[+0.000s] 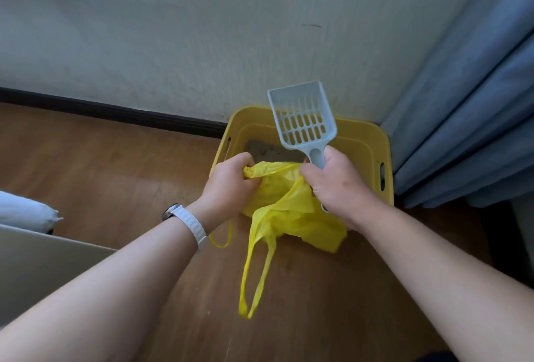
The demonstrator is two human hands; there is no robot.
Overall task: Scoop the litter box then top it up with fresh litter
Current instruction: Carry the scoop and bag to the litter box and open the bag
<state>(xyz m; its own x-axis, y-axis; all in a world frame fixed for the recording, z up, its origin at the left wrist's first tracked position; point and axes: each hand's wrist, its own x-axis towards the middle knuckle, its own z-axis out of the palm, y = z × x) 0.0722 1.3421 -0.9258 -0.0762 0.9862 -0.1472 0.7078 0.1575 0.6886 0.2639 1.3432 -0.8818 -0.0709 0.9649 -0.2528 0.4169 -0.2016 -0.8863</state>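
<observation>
Grey wall (202,29) is seen directly behind the litter box (367,145); wood floor (101,165) is spread under it and out to its left. Blue curtain (476,130) is hung just right of the box, touching or nearly touching its right side. The box itself, yellow with slot handles, is set on the floor in the corner formed by wall and curtain. A yellow bag (291,217) is held over the box's near edge, its mouth pulled open between both hands and its handle loops left dangling in front of the box. The left hand (231,185) is positioned at the box's near-left corner, fingers curled tight round the bag's rim. The right hand (338,185) is placed above the box's near edge, fingers wrapped round the handle of the scoop (303,119), thumb laid against the bag's rim. The scoop, grey-blue and slotted, is pointed up over the box's interior; no load is seen in it. Brown litter (265,152) is visible inside the box, partly hidden by the bag. A white watch (190,226) is worn on the left wrist, near left of the box.
</observation>
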